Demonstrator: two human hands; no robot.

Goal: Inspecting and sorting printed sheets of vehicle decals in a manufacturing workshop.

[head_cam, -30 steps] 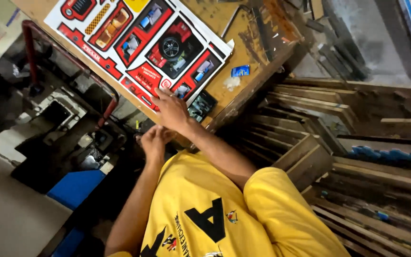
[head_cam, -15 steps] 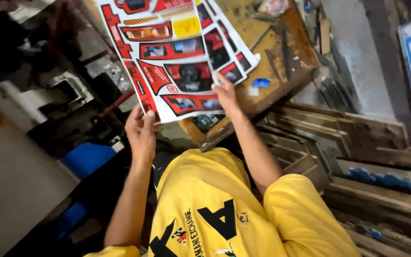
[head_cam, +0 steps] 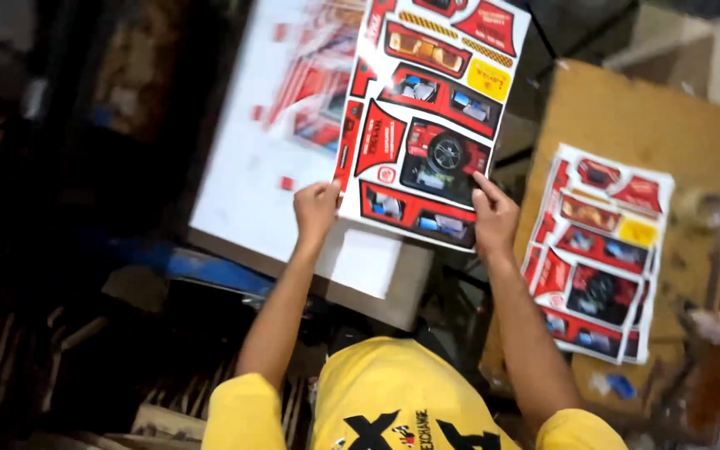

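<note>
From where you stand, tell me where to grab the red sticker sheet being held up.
Best by its near bottom edge, one hand at each corner, coming from below. The sticker sheet is thin and floppy; the left hand and right hand already pinch it there, which likely keeps it flat.

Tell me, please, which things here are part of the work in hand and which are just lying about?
In hand:
- printed sheet, held by the left hand and right hand
- stack of printed sheets
- white board

Lying about:
- wooden table
- blue bar
</note>
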